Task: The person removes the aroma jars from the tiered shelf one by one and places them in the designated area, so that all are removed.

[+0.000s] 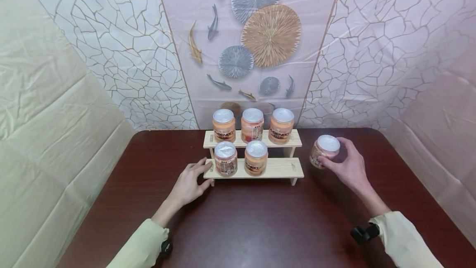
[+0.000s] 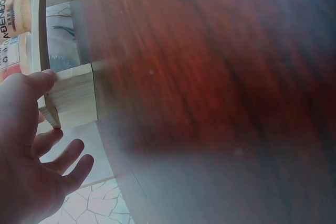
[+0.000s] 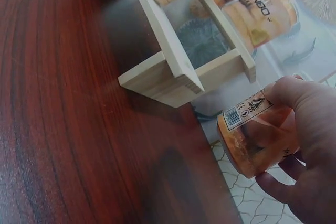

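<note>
My right hand [image 1: 351,166] grips a jar [image 1: 322,154] with an orange label and silvery lid, just right of a two-tier wooden stand [image 1: 277,168]. In the right wrist view this jar [image 3: 257,135] is tilted in the frame, thumb on one side and fingers on the other, apart from the tabletop. My left hand [image 1: 191,183] holds the left end of the lower tier between thumb and fingers; in the left wrist view the last fingers [image 2: 79,174] extend free. Two similar jars, one at the left [image 1: 226,164] and one in the middle [image 1: 255,162], stand on the lower tier.
Three more jars stand on the upper tier: left [image 1: 224,129], middle [image 1: 252,129] and right [image 1: 281,129]. The stand sits toward the back of a dark red-brown table [image 1: 253,226]. A patterned cloth [image 1: 137,53] hangs behind it.
</note>
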### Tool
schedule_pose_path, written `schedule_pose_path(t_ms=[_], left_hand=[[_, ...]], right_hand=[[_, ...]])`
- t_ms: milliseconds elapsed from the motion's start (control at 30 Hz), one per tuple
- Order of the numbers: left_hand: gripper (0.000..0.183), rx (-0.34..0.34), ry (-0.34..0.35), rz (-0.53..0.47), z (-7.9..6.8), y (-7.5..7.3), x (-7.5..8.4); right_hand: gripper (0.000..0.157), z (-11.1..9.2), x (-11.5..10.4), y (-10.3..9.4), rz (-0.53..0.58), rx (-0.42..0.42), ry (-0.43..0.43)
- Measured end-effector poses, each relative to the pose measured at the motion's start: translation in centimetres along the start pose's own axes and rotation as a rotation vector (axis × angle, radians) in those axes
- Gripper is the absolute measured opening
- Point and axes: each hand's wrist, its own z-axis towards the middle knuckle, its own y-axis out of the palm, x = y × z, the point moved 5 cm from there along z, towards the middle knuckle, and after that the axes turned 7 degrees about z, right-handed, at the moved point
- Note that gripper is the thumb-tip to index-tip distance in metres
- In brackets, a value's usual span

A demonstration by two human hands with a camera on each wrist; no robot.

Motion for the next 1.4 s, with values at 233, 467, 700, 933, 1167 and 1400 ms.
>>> schedule_pose_path(t_ms=[233, 467, 700, 933, 1167, 1400], left_hand=[[0.053, 0.012, 0.007, 0.005, 0.0, 0.0, 0.0], [0.053, 0.01, 0.008, 0.002, 0.0, 0.0, 0.0], [0.053, 0.009, 0.007, 0.004, 0.0, 0.0, 0.0], [0.053, 0.008, 0.006, 0.008, 0.0, 0.1, -0.1], [0.053, 0.009, 0.005, 0.004, 0.0, 0.1, -0.1], [0.053, 0.01, 0.006, 0.004, 0.0, 0.0, 0.0]], right_hand=[[0.072, 0.0, 0.9, 0.3, -0.009, -0.01, 0.014], [0.071, -0.1, 1.8, 0.8, -0.001, -0.027, 0.025], [0.071, -0.3, 2.5, 1.3, -0.003, -0.049, 0.042], [0.07, -0.5, 3.1, 1.7, -0.002, -0.054, 0.047], [0.07, -0.6, 3.9, 2.0, -0.007, -0.064, 0.069], [0.07, -0.7, 3.8, 2.1, 0.0, -0.079, 0.065]])
